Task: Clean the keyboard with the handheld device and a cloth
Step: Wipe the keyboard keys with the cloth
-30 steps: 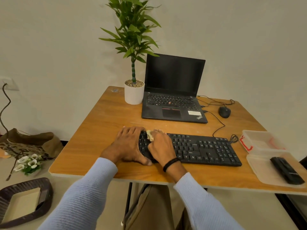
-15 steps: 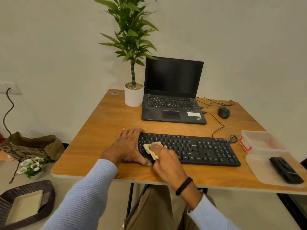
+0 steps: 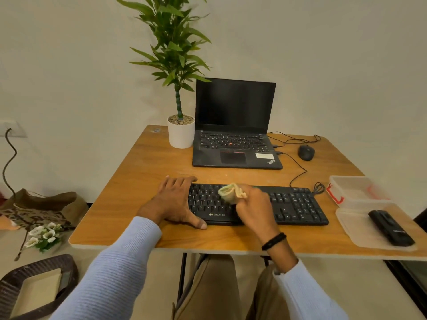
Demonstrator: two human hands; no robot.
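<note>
A black keyboard [image 3: 293,204] lies across the front of the wooden table [image 3: 143,167]. My left hand [image 3: 173,202] rests flat at the keyboard's left end, fingers on its far corner and thumb along its front edge. My right hand [image 3: 254,204] grips a bunched pale yellow cloth [image 3: 231,192] over the keyboard's middle left keys. The black handheld device [image 3: 390,227] lies on a clear plastic lid [image 3: 360,229] at the table's right front corner.
An open black laptop [image 3: 233,135] stands behind the keyboard, with a white potted plant [image 3: 181,132] to its left and a corded mouse [image 3: 306,152] to its right. A clear box with red clasps [image 3: 355,190] sits right of the keyboard. A dark basket [image 3: 30,287] is on the floor.
My right hand has moved with the cloth from the keyboard's left end toward its middle and lifted it. My left hand has stayed at the left end.
</note>
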